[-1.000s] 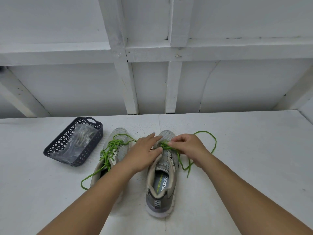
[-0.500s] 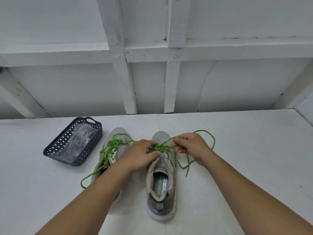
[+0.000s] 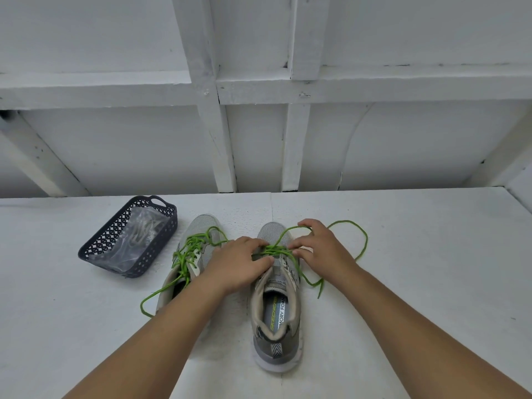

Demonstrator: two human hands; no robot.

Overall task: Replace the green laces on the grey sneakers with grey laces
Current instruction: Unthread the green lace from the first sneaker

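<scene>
Two grey sneakers stand side by side on the white table, toes pointing away. The right sneaker [image 3: 277,318] has its green lace [image 3: 364,240] partly pulled out, looping over the table to its right. My left hand [image 3: 240,262] rests on this sneaker's left side, fingertips at the crossed lace near the toe. My right hand [image 3: 319,250] is at the same spot and pinches the green lace, one strand running over its fingers. The left sneaker [image 3: 201,226] is still laced in green [image 3: 185,256], with one end trailing toward me.
A dark perforated basket [image 3: 100,243] stands at the left of the table and holds a clear plastic bag with pale laces [image 3: 138,234]. A white timber-framed wall rises behind the table's far edge.
Both hands have shifted slightly along the right sneaker's lacing. The right hand has lifted a strand of green lace, and the loop beside the shoe has widened.
</scene>
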